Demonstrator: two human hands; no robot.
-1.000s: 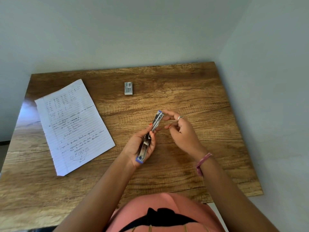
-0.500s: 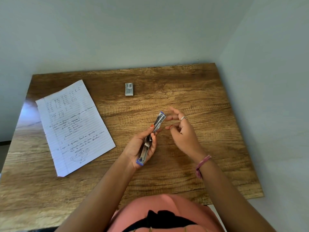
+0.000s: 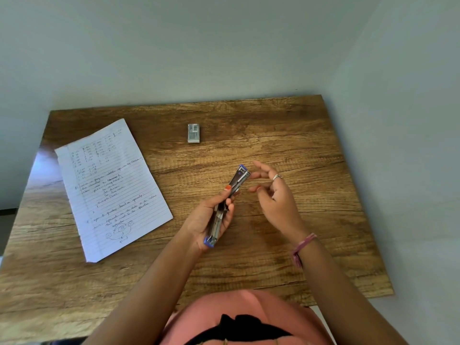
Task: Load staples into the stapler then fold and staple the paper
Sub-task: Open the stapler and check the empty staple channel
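The left hand (image 3: 211, 217) grips the stapler (image 3: 227, 205) along its body, holding it above the worktop (image 3: 298, 135) with the front end pointing away. The right hand (image 3: 276, 195) is released, its fingers (image 3: 258, 168) spread just beside the stapler's front tip and holding nothing. The staple box (image 3: 193, 132) lies well apart near the far edge, and the written paper (image 3: 109, 185) lies flat on the left. I judge the loading step is in hand; next the stapler must be opened and staples fetched from the box.
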